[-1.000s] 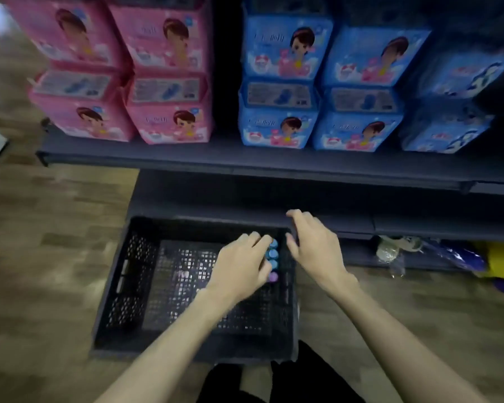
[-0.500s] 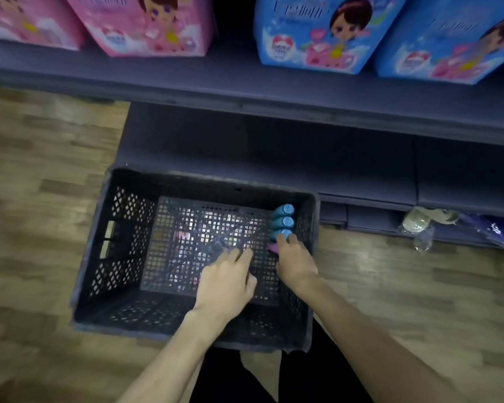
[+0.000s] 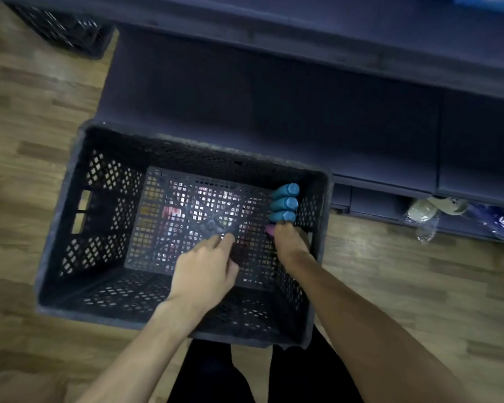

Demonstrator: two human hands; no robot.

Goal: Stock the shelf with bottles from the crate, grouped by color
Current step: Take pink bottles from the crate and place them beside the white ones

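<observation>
1. Crate point(image 3: 70, 205): dark moulded plastic, rectangular, lattice walls and floor, slot handle in the 9 o'clock wall. Stands on the wood-plank floor point(image 3: 26, 112), just in front of the shelf base, presumably for a short reach.
2. Blue bottles point(image 3: 284, 203): three, smooth rounded caps, upright in a tight row against the crate's 3 o'clock wall; the wall likely keeps them standing.
3. Pink bottle point(image 3: 269, 229): one, only a sliver of cap visible, at the 6 o'clock end of the blue row, largely hidden by the fingers.
4. Right hand point(image 3: 288, 245): reaches down at the crate's 3 o'clock wall, fingers on the pink bottle. Whether they actually clasp it cannot be told.
5. Left hand point(image 3: 207, 266): inside the crate near its middle, fingers loosely bent, holding nothing; probably waiting for its own pick.
6. Shelf point(image 3: 274, 91): dark matt panels, at 12 o'clock from the crate; no bottles visible on it here.
7. Second crate point(image 3: 61, 33): same lattice type, at 11 o'clock.
</observation>
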